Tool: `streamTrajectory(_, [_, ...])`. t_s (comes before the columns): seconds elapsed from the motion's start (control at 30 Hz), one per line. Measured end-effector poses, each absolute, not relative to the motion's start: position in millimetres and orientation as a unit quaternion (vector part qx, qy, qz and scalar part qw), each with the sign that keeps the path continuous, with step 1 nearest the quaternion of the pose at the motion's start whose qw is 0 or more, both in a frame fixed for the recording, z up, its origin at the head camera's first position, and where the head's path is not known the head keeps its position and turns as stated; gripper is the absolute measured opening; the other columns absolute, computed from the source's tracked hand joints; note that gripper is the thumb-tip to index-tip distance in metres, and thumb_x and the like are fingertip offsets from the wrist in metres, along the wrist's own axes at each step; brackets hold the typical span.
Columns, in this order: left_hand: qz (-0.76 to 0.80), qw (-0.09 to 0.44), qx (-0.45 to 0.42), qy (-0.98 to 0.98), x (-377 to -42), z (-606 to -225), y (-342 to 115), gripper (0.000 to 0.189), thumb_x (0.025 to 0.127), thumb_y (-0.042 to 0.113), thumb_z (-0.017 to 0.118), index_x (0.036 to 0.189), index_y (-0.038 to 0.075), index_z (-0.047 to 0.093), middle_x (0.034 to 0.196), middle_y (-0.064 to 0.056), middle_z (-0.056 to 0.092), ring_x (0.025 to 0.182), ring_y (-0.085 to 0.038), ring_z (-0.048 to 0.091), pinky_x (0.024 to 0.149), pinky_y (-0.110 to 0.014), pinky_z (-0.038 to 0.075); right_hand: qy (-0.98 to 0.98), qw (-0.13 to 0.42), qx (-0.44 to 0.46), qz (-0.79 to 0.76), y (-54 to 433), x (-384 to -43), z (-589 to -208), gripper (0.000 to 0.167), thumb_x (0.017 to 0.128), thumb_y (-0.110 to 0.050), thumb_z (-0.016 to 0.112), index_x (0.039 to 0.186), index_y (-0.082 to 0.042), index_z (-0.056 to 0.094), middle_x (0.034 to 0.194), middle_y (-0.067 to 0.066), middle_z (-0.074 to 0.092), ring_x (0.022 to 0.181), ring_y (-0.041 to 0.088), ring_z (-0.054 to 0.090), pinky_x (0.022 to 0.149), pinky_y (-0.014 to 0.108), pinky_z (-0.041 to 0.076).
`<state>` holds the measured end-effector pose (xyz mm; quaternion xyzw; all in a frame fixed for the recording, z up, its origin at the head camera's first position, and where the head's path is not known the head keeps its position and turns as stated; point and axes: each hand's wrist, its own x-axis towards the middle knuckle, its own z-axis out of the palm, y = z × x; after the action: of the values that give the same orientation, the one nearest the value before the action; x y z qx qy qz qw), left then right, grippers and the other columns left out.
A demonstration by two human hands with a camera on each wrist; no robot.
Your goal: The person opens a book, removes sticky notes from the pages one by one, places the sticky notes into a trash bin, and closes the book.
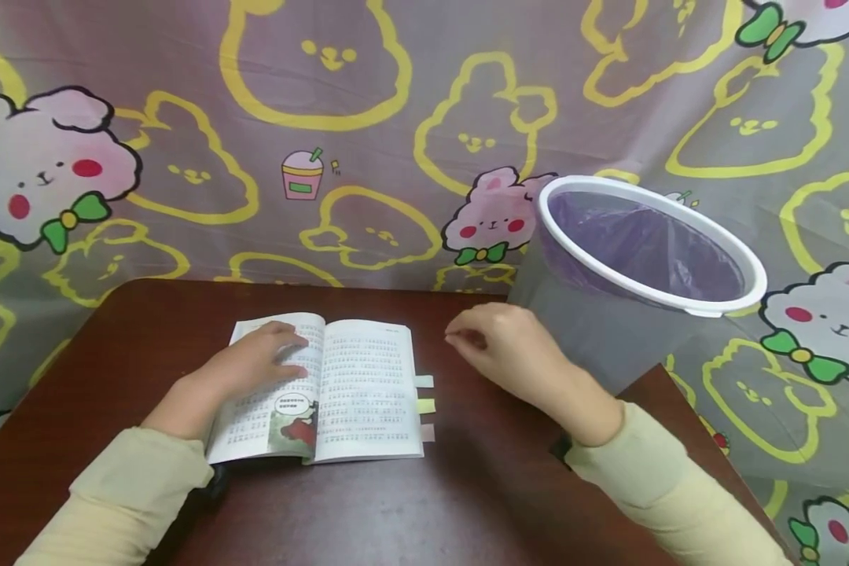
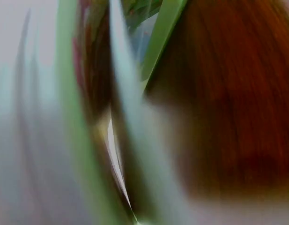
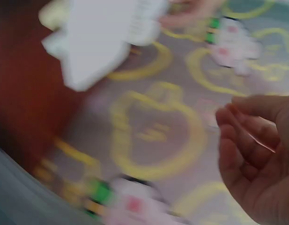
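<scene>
An open book [image 1: 368,377] with printed pages lies on the table, and a coloured picture fills the lower part of its left page. My left hand [image 1: 255,365] rests on that left page, fingers spread and slightly bent. To the right of the book my right hand [image 1: 505,346] is raised over the table, between the book and the bin. Its fingers are curled, with the thumb meeting the index fingertip; in the right wrist view no object shows between these fingertips [image 3: 227,112]. Small sticky tabs [image 1: 425,406] stick out from the book's right edge. The left wrist view is badly blurred.
A grey bin [image 1: 580,306] with a white rim and a purple liner stands behind the right forearm, by the table's right side. The dark brown table [image 1: 368,511] has its far edge against a patterned curtain [image 1: 389,157].
</scene>
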<state>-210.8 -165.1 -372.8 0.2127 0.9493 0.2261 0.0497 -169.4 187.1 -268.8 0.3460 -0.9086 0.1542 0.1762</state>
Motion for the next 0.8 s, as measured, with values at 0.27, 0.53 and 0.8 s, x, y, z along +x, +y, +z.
streamTrajectory(0.27, [0.217, 0.067, 0.202, 0.953, -210.3, -374.7, -170.3, 0.048, 0.092, 0.023, 0.079, 0.129, -0.005, 0.066, 0.142, -0.036, 0.047, 0.131, -0.053, 0.046, 0.106, -0.062, 0.041, -0.959, -0.095, 0.171, 0.203, 170.2, -225.5, -367.1, 0.023, 0.091, -0.018, 0.081, 0.109, -0.006, 0.077, 0.095, 0.005, 0.073, 0.079, 0.018, 0.063, 0.072, 0.034, 0.057])
streamTrajectory(0.53, [0.195, 0.056, 0.191, 0.960, -211.4, -368.3, -172.7, 0.039, 0.086, 0.018, 0.084, 0.120, 0.002, 0.072, 0.133, -0.026, 0.057, 0.125, -0.045, 0.053, 0.102, -0.058, 0.045, -0.939, -0.154, 0.156, 0.265, 164.7, -241.5, -390.3, 0.011, 0.090, -0.010, 0.080, 0.101, -0.009, 0.078, 0.093, 0.004, 0.072, 0.076, 0.020, 0.064, 0.069, 0.032, 0.056])
streamTrajectory(0.8, [0.185, 0.060, 0.219, 0.956, -215.6, -363.9, -169.8, 0.039, 0.081, 0.005, 0.085, 0.117, 0.001, 0.073, 0.116, -0.018, 0.065, 0.109, -0.036, 0.061, 0.094, -0.052, 0.051, -0.911, -0.161, 0.173, 0.338, 163.1, -246.3, -379.0, 0.009, 0.092, -0.002, 0.073, 0.100, -0.006, 0.076, 0.077, 0.004, 0.066, 0.069, 0.022, 0.060, 0.061, 0.031, 0.052])
